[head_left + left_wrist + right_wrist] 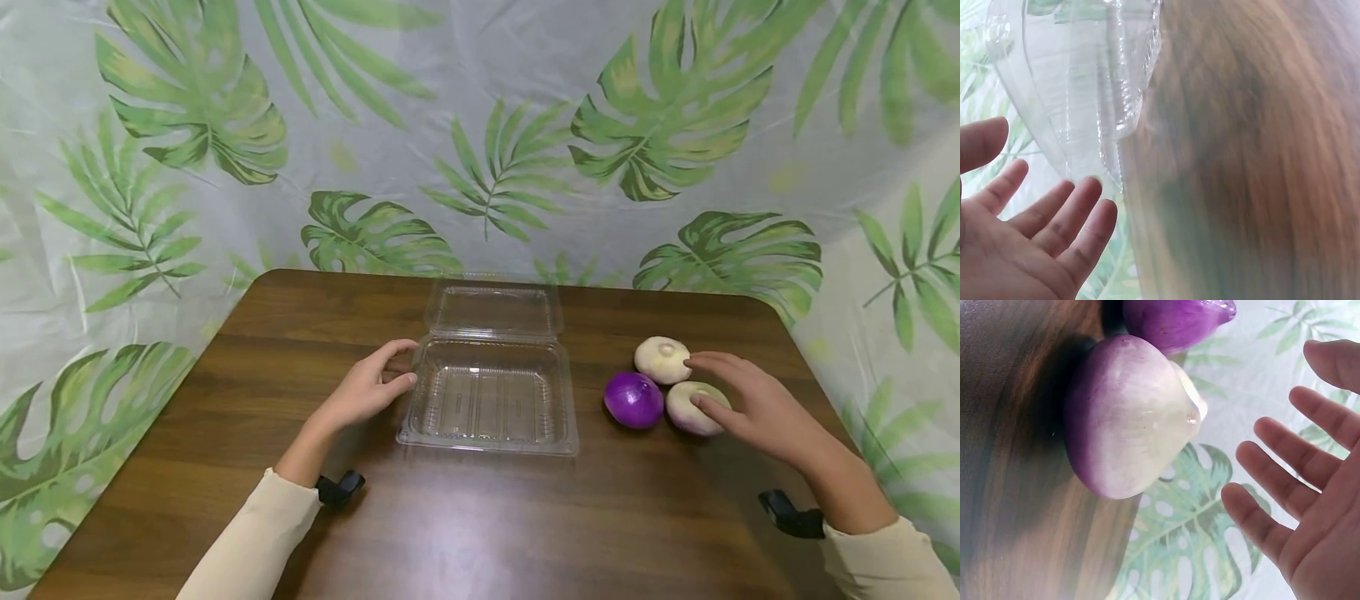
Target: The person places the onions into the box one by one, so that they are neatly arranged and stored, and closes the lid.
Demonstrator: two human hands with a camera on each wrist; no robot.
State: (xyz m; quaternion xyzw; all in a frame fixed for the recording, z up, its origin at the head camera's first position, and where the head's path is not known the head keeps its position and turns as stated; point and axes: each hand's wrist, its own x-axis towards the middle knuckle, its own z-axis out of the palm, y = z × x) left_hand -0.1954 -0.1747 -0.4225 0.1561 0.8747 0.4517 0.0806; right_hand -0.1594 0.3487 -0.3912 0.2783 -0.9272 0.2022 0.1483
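Observation:
A clear plastic clamshell container [487, 446] lies on the table with its lid [495, 310] folded back. At its left side is my left hand [367, 385], thumb and fingers spread by the rim. In the left wrist view the fingers of this hand [1041, 244] are extended below the container [1047, 81]. On the right, a glossy purple onion [633, 400] sits beside two pale turnips, one behind [662, 360] and one in front [686, 408]. My right hand [765, 408] hovers over the turnips, fingers apart. The right wrist view shows the nearer turnip [1125, 419], white with a purple side, apart from the fingertips.
The brown wooden table [465, 525] has rounded far corners. Behind it hangs a grey cloth [517, 50] printed with green leaves. Dark wrist cameras sit at the left cuff [341, 489] and the right cuff [791, 514].

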